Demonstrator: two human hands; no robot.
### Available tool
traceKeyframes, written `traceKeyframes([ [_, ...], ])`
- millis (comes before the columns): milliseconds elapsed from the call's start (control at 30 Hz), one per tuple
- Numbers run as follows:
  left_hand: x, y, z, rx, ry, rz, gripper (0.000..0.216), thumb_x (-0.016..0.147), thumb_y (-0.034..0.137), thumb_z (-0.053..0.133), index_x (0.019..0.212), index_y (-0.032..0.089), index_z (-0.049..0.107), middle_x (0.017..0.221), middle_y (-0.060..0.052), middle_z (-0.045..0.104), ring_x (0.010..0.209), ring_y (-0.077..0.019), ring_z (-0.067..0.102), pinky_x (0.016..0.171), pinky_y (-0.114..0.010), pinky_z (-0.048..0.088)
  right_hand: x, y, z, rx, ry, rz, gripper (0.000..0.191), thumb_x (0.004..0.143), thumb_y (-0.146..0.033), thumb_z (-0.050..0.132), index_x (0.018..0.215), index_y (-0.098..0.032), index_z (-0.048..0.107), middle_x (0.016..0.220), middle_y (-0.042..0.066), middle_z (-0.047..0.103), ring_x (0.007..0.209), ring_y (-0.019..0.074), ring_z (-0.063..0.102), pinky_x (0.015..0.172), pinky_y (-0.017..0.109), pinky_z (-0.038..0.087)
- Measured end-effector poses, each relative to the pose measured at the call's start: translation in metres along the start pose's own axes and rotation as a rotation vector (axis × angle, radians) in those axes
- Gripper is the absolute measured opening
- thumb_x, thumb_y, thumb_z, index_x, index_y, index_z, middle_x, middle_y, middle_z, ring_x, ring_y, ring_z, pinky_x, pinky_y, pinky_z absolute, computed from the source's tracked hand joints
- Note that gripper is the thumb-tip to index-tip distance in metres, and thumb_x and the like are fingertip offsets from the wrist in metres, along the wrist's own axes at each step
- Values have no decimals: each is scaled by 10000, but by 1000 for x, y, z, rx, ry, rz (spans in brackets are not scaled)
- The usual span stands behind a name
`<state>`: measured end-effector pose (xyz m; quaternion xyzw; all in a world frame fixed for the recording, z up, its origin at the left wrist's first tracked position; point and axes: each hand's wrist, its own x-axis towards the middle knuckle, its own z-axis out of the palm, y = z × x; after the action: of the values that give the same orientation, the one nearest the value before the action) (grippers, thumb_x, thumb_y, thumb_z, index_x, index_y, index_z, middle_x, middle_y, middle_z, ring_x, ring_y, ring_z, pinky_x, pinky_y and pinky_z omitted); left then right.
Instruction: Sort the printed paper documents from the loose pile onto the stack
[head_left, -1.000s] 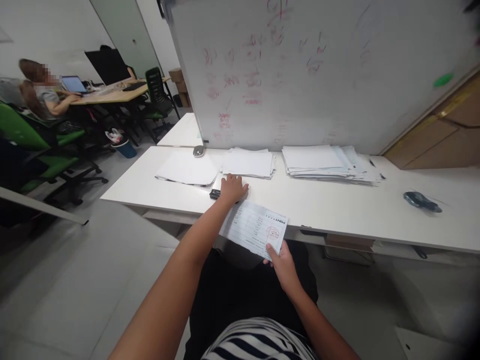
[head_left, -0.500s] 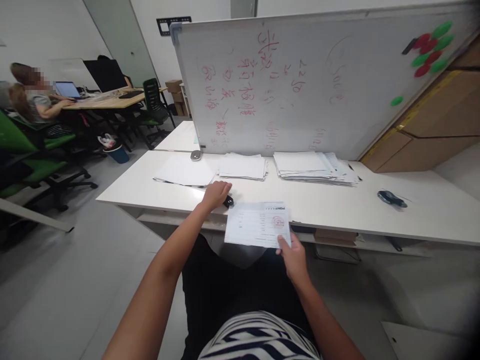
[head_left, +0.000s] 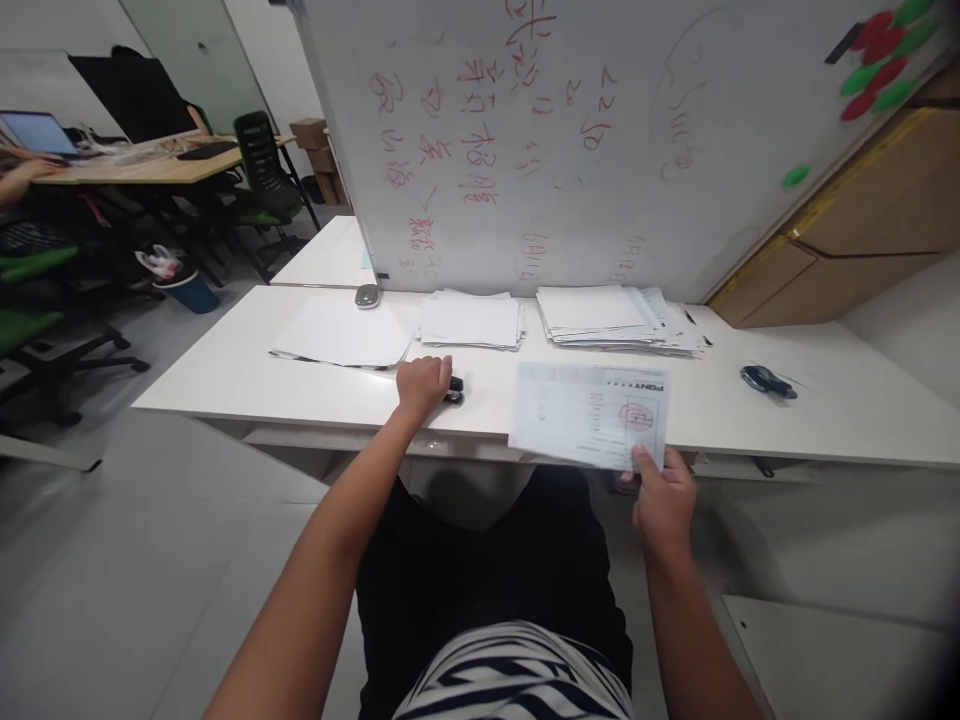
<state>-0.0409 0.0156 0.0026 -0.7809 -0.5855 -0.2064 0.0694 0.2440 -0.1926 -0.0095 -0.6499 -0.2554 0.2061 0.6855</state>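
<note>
My right hand [head_left: 662, 497] pinches the near right corner of a printed form [head_left: 589, 412] with a red stamp, held just over the front edge of the white table [head_left: 225, 385]. My left hand [head_left: 421, 384] is curled over a small black object [head_left: 452, 388] on the table, which looks like a stapler; most of it is hidden under my fingers. Behind my left hand lie a loose white sheet [head_left: 341, 332] and a small paper stack [head_left: 471, 322]. A thicker paper pile [head_left: 611, 320] sits further right.
A whiteboard [head_left: 570, 140] with red writing and magnets stands along the table's far edge. A dark clip-like object [head_left: 766, 381] lies at the right. At the far left are green chairs [head_left: 30, 300], a wooden desk [head_left: 142, 168] with a laptop, and another person's hand.
My right hand has carried the form to the right, away from my left hand. My left hand stays closed over the black object. The camera view has shifted left and down.
</note>
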Motion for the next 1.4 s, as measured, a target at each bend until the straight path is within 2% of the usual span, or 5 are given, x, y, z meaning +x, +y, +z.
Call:
traceKeyframes([
  [267,15,4,7,26,-80,-64,641,959,428,173,646,145,656,668,-112,664,648,-202,585,600,-318,251,200,-27,68,-369,-117,-76,277,778,-340,566,990,-174,628,832,43,641,478,86,472,474,267,410],
  [400,21,7,9,19,-101,-123,650,957,426,166,659,145,671,661,-107,665,646,-198,588,608,-314,274,258,-36,106,-533,-63,-68,423,736,-285,618,1119,-112,578,1043,201,618,796,283,614,703,485,475],
  [567,21,9,10,14,-53,-132,621,957,404,181,685,151,677,690,-98,675,676,-197,595,634,-321,293,225,-17,167,-853,-29,-358,603,802,-395,539,1321,-108,432,1471,285,245,1302,477,295,956,679,283],
  [767,22,8,15,10,-3,-106,533,952,343,233,675,157,648,693,-85,665,694,-190,591,632,-324,282,155,20,242,-917,-861,-724,588,872,-513,444,1391,-242,386,1489,82,369,1385,283,275,1115,525,216],
  [1400,29,6,20,7,-8,-126,493,959,317,239,659,178,605,694,-63,643,676,-176,553,641,-327,271,133,21,231,-907,-881,-691,392,929,-441,402,1227,-238,556,1408,58,493,1312,259,412,1114,583,90],
])
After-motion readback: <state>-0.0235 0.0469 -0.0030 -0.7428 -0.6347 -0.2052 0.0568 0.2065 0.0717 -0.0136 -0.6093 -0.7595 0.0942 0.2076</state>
